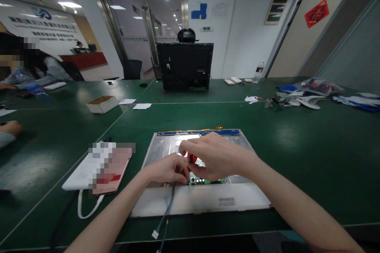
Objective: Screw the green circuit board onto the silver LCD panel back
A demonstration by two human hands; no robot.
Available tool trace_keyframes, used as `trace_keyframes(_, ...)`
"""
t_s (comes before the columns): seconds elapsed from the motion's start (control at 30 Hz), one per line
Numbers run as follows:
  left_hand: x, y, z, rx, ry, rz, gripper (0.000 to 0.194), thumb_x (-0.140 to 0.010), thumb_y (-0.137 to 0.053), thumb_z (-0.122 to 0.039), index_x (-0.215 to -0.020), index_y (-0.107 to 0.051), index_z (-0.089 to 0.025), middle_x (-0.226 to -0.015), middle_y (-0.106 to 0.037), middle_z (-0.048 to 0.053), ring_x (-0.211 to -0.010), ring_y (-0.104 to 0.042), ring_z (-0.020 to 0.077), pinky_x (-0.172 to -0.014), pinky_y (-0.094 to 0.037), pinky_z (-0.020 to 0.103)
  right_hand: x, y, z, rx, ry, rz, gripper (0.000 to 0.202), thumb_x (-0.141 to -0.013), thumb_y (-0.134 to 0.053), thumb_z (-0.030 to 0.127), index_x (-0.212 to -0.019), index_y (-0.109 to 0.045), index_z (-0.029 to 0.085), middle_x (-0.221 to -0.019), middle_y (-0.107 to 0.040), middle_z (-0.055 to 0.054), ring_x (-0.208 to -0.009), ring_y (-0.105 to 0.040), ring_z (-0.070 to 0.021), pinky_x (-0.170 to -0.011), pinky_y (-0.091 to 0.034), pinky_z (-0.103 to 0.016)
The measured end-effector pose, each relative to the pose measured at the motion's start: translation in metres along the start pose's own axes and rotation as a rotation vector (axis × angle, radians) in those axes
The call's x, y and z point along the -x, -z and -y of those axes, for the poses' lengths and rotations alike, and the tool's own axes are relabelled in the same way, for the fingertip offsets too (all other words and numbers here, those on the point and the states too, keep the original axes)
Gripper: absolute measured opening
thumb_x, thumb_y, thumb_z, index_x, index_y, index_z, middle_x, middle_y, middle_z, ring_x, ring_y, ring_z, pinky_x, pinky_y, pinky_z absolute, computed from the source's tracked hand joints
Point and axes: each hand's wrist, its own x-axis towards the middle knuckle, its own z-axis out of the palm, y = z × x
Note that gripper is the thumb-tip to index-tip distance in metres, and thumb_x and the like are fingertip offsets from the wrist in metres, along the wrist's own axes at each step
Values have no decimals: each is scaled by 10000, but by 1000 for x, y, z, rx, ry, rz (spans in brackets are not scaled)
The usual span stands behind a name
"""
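Observation:
My right hand (213,156) is closed around a screwdriver with a red and black handle (192,158), above a display panel. Low beside it, my left hand (169,169) has its fingers pinched together at the screwdriver's lower end; what they hold is hidden. Under both hands a green circuit board (204,181) shows in part, and the screwdriver's tip cannot be seen. The silver display panel (196,202) lies flat on the table, with a blue circuit strip (169,133) along its far edge. From near my left hand, thin dark cables (170,205) hang over the panel's front edge.
Left of the panel, a pink phone (114,178) and a white device (80,174) with a white cable lie on the green table (297,166). Further back are an open box (102,104), a black monitor housing (186,67) and a bottle (259,72). A person's hand (11,127) rests at left.

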Motion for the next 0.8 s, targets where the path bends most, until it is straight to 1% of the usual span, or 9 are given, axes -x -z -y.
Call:
trace_keyframes(0.1,0,1,0,-1,-16,7,77,-724,-689,-232,-769,-709,-173,-666,-639,-12,-607,-554,124,-565,-411,221,0,0,-1,2,4,1,190,-836,-532,239,-1017,-505,185,-876,-656,-29,-663,-518,-123,-531,-235,-250)
trace_keyframes(0.17,0,1,0,2,-27,11,60,-726,-680,-218,-749,-700,-167,-667,-638,-11,-618,-561,129,-572,-414,224,0,-2,-3,27,8,-15,162,-869,-528,293,-994,-518,191,-827,-651,-16,-641,-505,-116,-531,-229,-251)
trace_keyframes(0.23,0,1,-1,10,-31,4,49,-719,-680,-202,-742,-690,-159,-685,-646,-6,-643,-574,136,-589,-425,227,0,-3,-5,53,9,-24,174,-893,-522,348,-973,-537,195,-769,-643,-3,-602,-484,-106,-528,-217,-253)
trace_keyframes(0.3,0,0,-1,24,-29,0,54,-715,-682,-191,-755,-690,-155,-723,-663,3,-680,-593,143,-619,-442,230,0,-5,-6,73,8,-29,179,-904,-515,365,-947,-552,195,-730,-636,4,-574,-464,-98,-523,-207,-255)
trace_keyframes(0.4,-1,-1,1,39,-14,7,80,-717,-684,-196,-785,-700,-157,-749,-677,11,-685,-603,144,-619,-453,230,-1,-5,-6,82,12,-33,144,-913,-491,318,-923,-558,191,-713,-634,6,-563,-457,-94,-520,-209,-254)
trace_keyframes(0.5,-1,-1,3,39,-4,14,91,-721,-684,-212,-791,-702,-156,-708,-666,6,-637,-590,134,-573,-439,220,-1,-5,-5,72,5,-39,126,-890,-493,271,-965,-549,187,-756,-651,-4,-594,-489,-104,-523,-220,-253)
trace_keyframes(0.63,0,0,1,33,5,17,88,-724,-684,-224,-777,-706,-157,-652,-638,-11,-583,-559,116,-533,-406,206,-1,-3,-2,25,-9,-22,228,-827,-533,231,-1049,-505,186,-865,-670,-23,-647,-528,-124,-524,-234,-249)
trace_keyframes(0.7,0,0,0,30,14,10,91,-725,-686,-232,-779,-707,-161,-651,-631,-15,-574,-545,110,-531,-398,205,0,-1,-1,4,3,-7,249,-814,-538,223,-1056,-491,186,-884,-666,-27,-655,-533,-128,-522,-238,-248)
trace_keyframes(0.8,0,0,-1,8,3,5,87,-718,-693,-234,-771,-703,-166,-646,-620,-20,-586,-535,113,-543,-392,209,1,-1,-1,4,29,-13,186,-840,-528,247,-1013,-499,186,-861,-656,-22,-651,-521,-123,-524,-237,-246)
